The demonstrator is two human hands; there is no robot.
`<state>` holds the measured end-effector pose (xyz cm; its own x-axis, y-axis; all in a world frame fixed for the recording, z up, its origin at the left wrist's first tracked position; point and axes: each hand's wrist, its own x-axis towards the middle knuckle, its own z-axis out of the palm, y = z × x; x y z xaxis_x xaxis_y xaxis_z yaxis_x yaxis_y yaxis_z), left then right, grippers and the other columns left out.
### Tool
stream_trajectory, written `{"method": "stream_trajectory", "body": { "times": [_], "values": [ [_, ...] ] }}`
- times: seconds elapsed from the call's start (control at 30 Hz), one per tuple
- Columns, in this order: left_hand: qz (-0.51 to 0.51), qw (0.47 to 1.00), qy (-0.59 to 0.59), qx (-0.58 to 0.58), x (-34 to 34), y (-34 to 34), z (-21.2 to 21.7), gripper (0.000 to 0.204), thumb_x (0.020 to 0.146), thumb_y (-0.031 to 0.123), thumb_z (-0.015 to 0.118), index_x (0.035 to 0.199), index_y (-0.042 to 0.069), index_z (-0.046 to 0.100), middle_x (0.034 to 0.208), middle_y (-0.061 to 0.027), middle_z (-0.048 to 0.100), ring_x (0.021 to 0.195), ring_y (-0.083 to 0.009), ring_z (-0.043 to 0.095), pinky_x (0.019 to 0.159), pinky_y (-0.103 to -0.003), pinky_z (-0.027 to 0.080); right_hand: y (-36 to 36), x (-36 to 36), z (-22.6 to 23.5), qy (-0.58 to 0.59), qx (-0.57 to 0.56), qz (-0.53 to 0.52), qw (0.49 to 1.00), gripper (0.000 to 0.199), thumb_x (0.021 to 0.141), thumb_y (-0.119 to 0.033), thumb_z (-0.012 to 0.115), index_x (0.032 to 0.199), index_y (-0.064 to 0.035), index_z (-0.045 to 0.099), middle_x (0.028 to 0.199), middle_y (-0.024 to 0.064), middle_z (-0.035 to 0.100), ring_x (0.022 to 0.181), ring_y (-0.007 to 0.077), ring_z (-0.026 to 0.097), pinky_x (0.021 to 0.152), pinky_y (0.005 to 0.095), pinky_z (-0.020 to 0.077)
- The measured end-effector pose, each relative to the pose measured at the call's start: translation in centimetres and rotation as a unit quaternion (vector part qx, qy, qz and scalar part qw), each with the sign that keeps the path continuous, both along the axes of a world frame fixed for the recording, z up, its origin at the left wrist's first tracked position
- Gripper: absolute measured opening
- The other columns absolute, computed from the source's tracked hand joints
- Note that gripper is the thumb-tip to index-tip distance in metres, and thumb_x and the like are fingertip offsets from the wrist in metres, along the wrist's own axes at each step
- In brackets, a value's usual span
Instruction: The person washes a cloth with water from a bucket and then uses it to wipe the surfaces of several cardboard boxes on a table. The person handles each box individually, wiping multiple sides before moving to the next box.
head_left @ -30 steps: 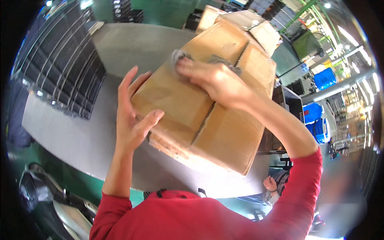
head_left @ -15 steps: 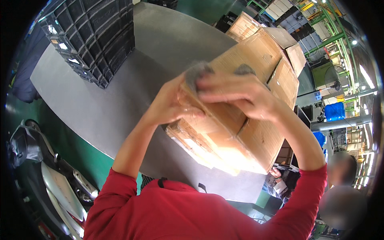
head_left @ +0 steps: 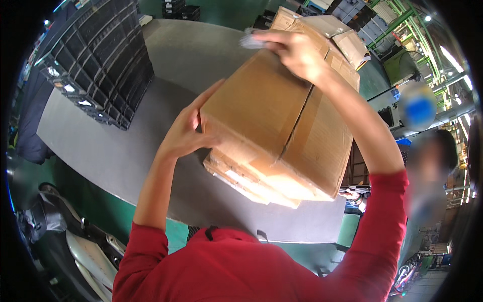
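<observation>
A brown cardboard box (head_left: 256,98) stands in front of me with its top closed; a dark seam runs across it between the flaps. My left hand (head_left: 188,126) rests spread against the box's left corner, thumb on the near side and fingers along the left side. Over the far left edge of the box, my right hand (head_left: 294,50) is closed on a small, crumpled-looking grey thing (head_left: 253,39), too blurred to name. Beneath the box lies flat cardboard (head_left: 236,181), partly hidden by it.
Black plastic crates (head_left: 100,65) are stacked on the left of the grey table (head_left: 176,50). More cardboard boxes (head_left: 329,26) stand beyond the box. A motor scooter (head_left: 83,251) is on the green floor at left. A blurred person (head_left: 430,161) is at right.
My right hand has moved away from my left, towards the far edge of the box, with the grey thing. My left hand has shifted left and down, its fingers now stretched along the box.
</observation>
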<state>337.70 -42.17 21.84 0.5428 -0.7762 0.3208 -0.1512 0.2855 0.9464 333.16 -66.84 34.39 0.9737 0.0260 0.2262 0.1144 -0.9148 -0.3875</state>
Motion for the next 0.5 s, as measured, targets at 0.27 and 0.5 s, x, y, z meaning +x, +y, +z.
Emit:
{"method": "stream_trajectory", "body": {
  "times": [0.27, 0.5],
  "values": [
    [0.045, 0.998, -0.004, -0.036, -0.6, -0.1, 2.7, 0.066, 0.08, 0.018, 0.063, 0.137, -0.003, 0.037, 0.138, -0.0167, 0.041, 0.129, -0.0214, 0.037, 0.106, -0.032, 0.026, 3.0, -5.9, -3.5, -0.11, -0.152, 0.123, 0.975, 0.044, 0.08, -0.005, 0.056, 0.124, -0.0099, 0.054, 0.124, 0.0132, 0.056, 0.112, 0.0289, 0.056, 0.098, 0.0426, 0.0433],
    [0.027, 0.998, 0.013, -0.063, -1.2, -1.5, 2.5, 0.066, 0.071, 0.012, 0.056, 0.133, -0.006, 0.04, 0.142, -0.0203, 0.036, 0.134, -0.0263, 0.031, 0.109, -0.035, 0.02, -20.7, 6.7, -4.9, -0.068, -0.322, -0.119, 0.937, 0.034, 0.093, -0.026, 0.044, 0.125, -0.0181, 0.051, 0.104, 0.0147, 0.064, 0.076, 0.0299, 0.066, 0.065, 0.0381, 0.0545]
  ]
}}
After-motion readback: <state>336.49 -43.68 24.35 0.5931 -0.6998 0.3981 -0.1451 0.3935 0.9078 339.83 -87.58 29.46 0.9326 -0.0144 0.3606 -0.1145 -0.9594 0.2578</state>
